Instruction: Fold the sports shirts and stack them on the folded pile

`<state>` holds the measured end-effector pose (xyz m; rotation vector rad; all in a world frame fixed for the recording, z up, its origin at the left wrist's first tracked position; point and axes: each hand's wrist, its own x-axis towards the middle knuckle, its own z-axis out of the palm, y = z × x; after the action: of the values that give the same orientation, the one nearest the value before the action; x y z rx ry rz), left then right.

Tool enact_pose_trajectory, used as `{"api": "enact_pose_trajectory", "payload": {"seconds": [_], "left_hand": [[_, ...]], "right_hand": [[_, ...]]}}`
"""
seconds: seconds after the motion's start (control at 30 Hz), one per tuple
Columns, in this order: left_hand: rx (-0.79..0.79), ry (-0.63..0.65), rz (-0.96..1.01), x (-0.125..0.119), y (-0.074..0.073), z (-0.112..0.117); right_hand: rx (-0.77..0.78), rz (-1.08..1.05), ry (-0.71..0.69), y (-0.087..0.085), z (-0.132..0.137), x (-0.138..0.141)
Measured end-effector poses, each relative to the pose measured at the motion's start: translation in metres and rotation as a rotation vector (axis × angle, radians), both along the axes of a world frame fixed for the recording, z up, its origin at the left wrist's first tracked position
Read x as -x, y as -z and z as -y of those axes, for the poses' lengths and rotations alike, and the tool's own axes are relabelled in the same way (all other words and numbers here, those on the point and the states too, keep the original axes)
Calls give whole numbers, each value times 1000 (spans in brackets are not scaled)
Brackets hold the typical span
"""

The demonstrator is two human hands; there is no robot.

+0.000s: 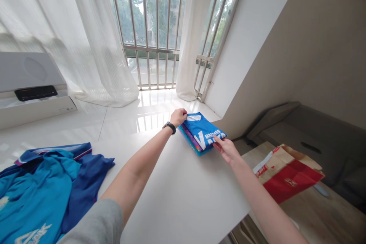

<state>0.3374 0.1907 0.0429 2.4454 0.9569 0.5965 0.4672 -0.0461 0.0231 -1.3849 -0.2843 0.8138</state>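
A folded blue T-shirt with white lettering lies on top of a small stack of folded clothes, purple and teal at the visible edges. My left hand, with a black watch on its wrist, pinches the shirt's collar end at the far left corner. At the near right edge, my right hand grips the hem between thumb and fingers. Off to the left, loose teal and navy shirts lie spread out and crumpled.
The stack rests on a white ledge below a barred window with white curtains. An open white box holding a black object stands at the left. Right of the ledge, a red-and-brown paper bag sits on a lower table.
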Motion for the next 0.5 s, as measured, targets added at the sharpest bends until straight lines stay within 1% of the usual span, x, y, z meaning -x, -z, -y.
{"api": "enact_pose_trajectory", "payload": {"seconds": [0.07,0.1,0.13,0.17,0.23,0.27,0.3,0.33,0.37,0.4,0.5], "left_hand": [[-15,-8,-1,2,4,5],[-27,-12,-1,4,6,8],[-41,-15,-3,7,7,12],[-57,-16,-5,11,7,15],[-89,-9,-14,24,4,23],[-103,-4,-21,33,3,28],[-115,-1,-27,44,0,34],[-131,3,-35,55,-2,40],[-150,13,-46,68,-5,47],[-172,32,-58,82,-8,55],[-242,119,-106,131,-17,81]], "right_hand": [[25,19,-32,-1,5,-2],[67,70,-48,-2,9,-4],[139,176,-56,-4,13,-7],[231,345,-42,-7,18,-9],[416,828,49,-14,24,-14],[469,1075,107,-17,24,-15],[482,1273,149,-20,22,-15],[478,1415,158,-23,17,-14],[479,1499,133,-25,10,-12],[503,1533,80,-26,2,-9],[684,1485,-141,-20,-24,1]]}}
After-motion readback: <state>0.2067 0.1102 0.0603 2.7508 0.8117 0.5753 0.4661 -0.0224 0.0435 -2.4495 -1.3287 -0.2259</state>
